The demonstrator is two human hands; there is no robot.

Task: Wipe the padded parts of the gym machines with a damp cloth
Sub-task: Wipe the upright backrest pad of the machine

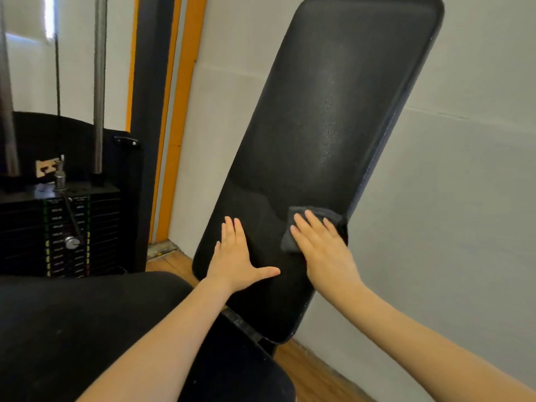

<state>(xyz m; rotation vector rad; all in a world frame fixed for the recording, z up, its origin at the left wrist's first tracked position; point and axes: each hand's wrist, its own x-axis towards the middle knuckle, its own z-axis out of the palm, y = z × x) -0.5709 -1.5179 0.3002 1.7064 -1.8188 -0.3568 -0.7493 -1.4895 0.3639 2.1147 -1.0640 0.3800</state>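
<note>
The right hand [322, 250], fingers straight, presses a folded dark cloth [316, 227] flat against the lower right of the tilted, black, matte-textured back pad [324, 117], while the left hand [236, 253], fingers extended, gripping nothing, lies flat on the pad.

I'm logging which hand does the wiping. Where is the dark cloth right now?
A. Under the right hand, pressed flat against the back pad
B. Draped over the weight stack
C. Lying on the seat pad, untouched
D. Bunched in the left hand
A: the right hand presses the cloth with straight fingers against the back pad, while the left hand lies bare on the pad.
</note>
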